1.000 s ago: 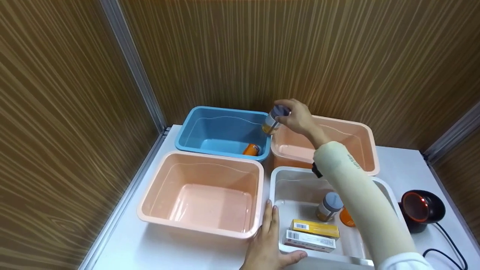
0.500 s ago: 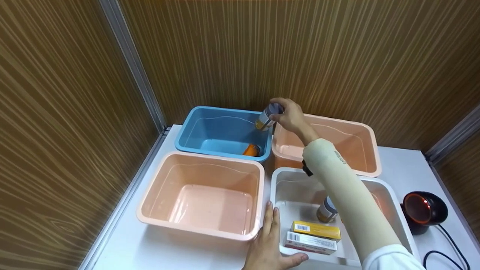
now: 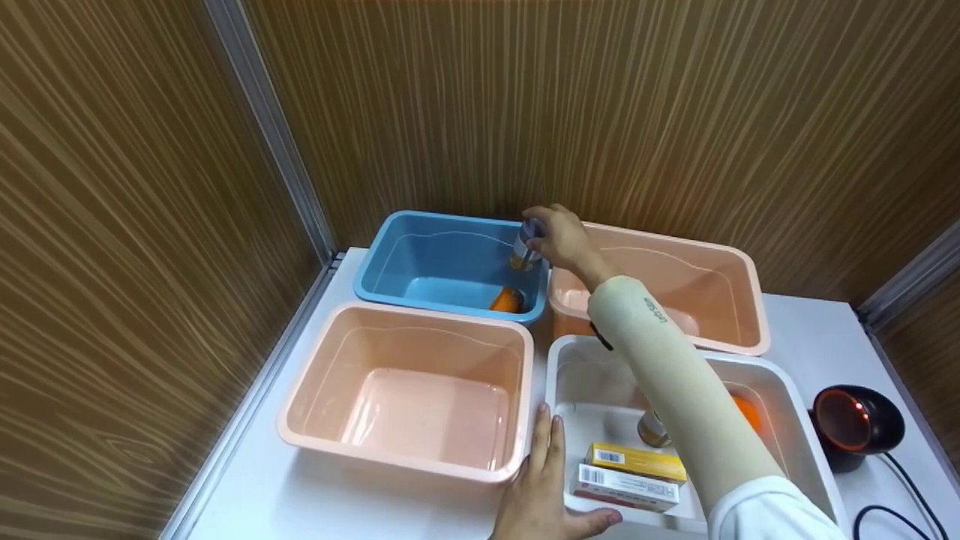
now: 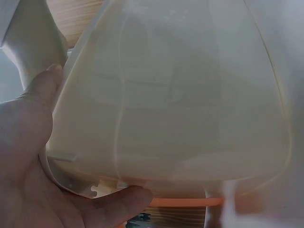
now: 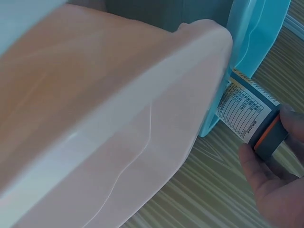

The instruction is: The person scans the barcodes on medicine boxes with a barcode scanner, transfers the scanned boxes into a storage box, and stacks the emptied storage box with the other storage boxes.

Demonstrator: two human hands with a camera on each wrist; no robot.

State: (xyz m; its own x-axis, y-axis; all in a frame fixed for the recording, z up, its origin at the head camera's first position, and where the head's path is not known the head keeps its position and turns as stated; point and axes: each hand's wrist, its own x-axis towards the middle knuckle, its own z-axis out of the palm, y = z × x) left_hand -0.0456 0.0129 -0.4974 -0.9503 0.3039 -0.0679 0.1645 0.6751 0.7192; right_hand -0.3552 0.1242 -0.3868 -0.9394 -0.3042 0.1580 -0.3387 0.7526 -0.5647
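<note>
Wood-grained walls (image 3: 420, 105) back a white worktop (image 3: 806, 322). Upper centre, the right hand (image 3: 564, 238) pinches a jar (image 3: 523, 253), unreleased, at the blue bin (image 3: 442, 251), which already holds an orange bottle (image 3: 504, 301); lower centre, the left hand (image 3: 532, 495), fingers straight, touches the white bin (image 3: 589, 416), where another jar (image 3: 651, 431), two boxes (image 3: 637, 462) and something orange (image 3: 745, 411) seemingly remain.

The right arm (image 3: 671, 364) extends diagonally above the white bin (image 3: 600, 420), forearm in a pale sleeve (image 3: 634, 311). The right hand (image 3: 564, 238) is positioned beyond the bin's far left corner, thumb and fingers curled in a grip. The left hand (image 3: 536, 491) rests against the bin's near left corner, fingers straight, thumb spread wide.
</note>
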